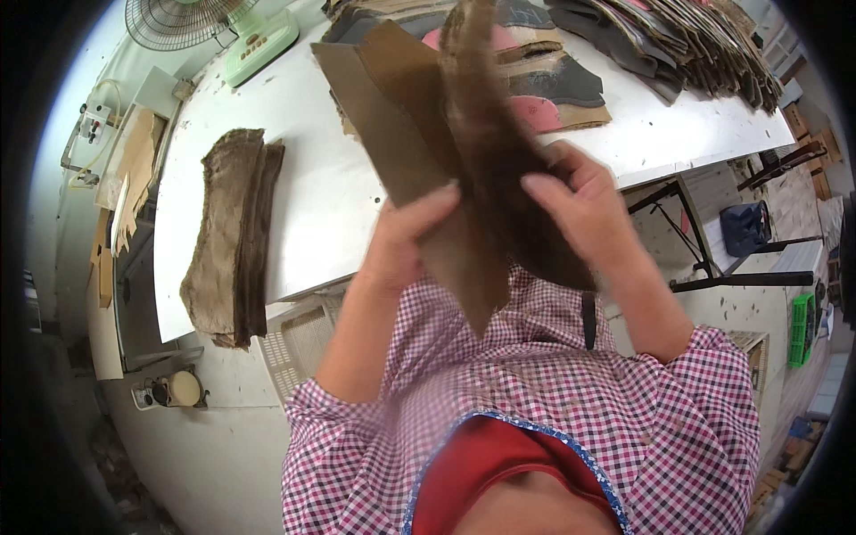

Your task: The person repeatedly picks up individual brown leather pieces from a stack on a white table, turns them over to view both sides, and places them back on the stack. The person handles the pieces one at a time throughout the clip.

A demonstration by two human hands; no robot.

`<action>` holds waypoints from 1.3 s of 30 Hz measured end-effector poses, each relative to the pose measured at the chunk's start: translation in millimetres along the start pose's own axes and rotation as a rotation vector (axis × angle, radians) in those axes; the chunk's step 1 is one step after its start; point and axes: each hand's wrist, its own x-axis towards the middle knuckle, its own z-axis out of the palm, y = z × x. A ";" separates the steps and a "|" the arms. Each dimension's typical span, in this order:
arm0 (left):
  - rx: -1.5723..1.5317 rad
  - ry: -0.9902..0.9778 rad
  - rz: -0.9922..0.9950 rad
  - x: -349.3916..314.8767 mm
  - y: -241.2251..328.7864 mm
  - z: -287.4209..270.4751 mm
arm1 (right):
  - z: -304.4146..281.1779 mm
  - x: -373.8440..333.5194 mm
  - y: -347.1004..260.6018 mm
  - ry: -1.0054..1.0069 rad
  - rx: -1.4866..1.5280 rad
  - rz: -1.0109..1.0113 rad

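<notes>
In front of my body, over the table's near edge, my left hand (pixel 406 239) grips a smooth brown cut fabric piece (pixel 379 116), thumb lying on its face. A dark brown furry fabric piece (pixel 499 169), blurred by motion, is pinched in my right hand (pixel 587 207) along its right side. The two pieces spread apart at the top and meet or overlap low between my hands; whether they are joined I cannot tell. Both stand tilted above the white table (pixel 325 192). My fingers behind the pieces are mostly hidden.
A stack of furry brown pieces (pixel 218 241) lies at the table's left edge. Grey and pink cut pieces (pixel 562 85) lie behind my hands. A tall pile (pixel 678 45) fills the far right, and a green fan base (pixel 260 49) stands far left.
</notes>
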 end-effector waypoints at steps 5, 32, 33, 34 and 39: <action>-0.097 0.081 -0.226 -24.2 -5.9 -32.8 | -36.8 -13.8 27.8 -0.106 0.321 0.235; -0.146 0.097 -0.045 -41.3 -26.4 10.4 | -13.2 7.1 12.1 0.338 -0.596 -0.600; -0.126 0.101 -0.030 -39.8 -27.2 13.4 | -11.1 -4.3 3.7 0.285 -0.592 -0.603; -0.148 0.082 -0.024 -38.6 -29.3 13.7 | -6.2 -16.7 -3.0 0.231 -0.586 -0.605; -0.067 0.041 0.006 -41.3 -33.6 17.7 | 6.7 -25.6 -2.4 0.151 -0.431 -0.450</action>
